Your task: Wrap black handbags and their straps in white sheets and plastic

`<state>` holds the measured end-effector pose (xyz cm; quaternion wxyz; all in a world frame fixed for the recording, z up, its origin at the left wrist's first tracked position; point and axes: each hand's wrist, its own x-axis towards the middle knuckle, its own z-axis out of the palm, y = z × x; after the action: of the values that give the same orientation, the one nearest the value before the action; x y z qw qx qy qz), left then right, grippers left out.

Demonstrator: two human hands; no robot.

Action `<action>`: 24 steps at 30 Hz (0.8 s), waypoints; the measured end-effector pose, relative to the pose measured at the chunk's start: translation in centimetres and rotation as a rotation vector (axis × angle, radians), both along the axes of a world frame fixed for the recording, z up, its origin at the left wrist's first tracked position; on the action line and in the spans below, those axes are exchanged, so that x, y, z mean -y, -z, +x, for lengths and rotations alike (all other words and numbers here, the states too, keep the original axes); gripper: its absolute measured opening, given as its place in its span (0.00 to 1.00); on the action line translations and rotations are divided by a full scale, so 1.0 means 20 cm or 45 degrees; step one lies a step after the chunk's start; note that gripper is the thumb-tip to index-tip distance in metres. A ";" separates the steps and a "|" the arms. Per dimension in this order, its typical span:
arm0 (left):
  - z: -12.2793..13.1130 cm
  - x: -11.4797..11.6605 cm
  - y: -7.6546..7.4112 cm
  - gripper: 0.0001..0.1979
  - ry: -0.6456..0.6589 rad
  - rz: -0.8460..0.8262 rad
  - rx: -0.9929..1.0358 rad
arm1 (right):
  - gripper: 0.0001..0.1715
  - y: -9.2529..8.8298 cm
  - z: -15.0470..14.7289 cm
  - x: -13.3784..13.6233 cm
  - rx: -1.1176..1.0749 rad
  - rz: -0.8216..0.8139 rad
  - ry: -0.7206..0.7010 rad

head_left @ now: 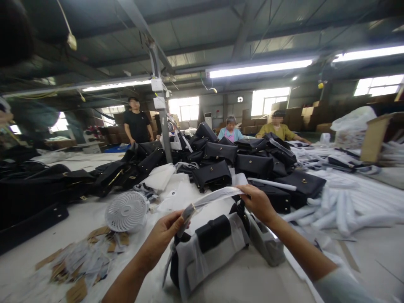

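Note:
A black handbag [213, 232] lies on the table in front of me, partly covered by white wrapping sheet [217, 259]. Above it arches the bag's strap [217, 195], sheathed in thin white wrapping. My left hand [164, 234] is closed on the strap's left end, where a greyish part shows between thumb and fingers. Closed on the strap's right end is my right hand [257, 203]. Whether both ends are attached to the bag is hidden by my hands. A grey wrapped piece [268, 244] rests against the bag's right side.
Black bags [221, 151] are heaped beyond my hands, around a metal post [164, 126]. Left are a white fan [126, 211] and cardboard and plastic scraps [82, 261]. White padded tubes [344, 202] cover the right side. Several people are across the table.

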<state>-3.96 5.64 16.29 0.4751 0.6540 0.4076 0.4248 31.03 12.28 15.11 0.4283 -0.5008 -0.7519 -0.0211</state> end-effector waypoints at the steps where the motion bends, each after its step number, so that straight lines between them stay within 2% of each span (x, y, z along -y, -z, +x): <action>1: -0.01 0.00 0.01 0.23 0.003 0.000 0.014 | 0.17 0.01 0.01 -0.01 0.003 -0.027 0.005; 6: -0.04 -0.02 0.07 0.26 0.050 -0.007 0.038 | 0.20 0.07 0.02 0.02 -0.038 -0.178 0.012; 13: -0.03 0.01 0.08 0.24 0.006 -0.009 0.045 | 0.22 0.05 -0.01 0.08 -0.144 -0.248 0.060; 15: -0.05 0.02 0.11 0.29 -0.075 -0.008 0.076 | 0.28 0.06 -0.02 0.12 -0.199 -0.181 0.139; 18: -0.13 0.03 0.19 0.31 -0.249 -0.029 0.117 | 0.35 0.08 -0.05 0.21 -0.323 0.047 0.320; 21: -0.27 0.04 0.28 0.32 -0.440 -0.091 0.142 | 0.29 0.10 -0.09 0.35 -0.389 0.192 0.401; 24: -0.40 0.03 0.35 0.35 -0.595 -0.132 0.131 | 0.20 0.15 -0.13 0.48 -0.329 0.146 0.251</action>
<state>-11.87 4.99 9.34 0.4170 0.4942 0.5443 0.5344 28.42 2.59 12.18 0.5450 -0.5455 -0.6354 -0.0412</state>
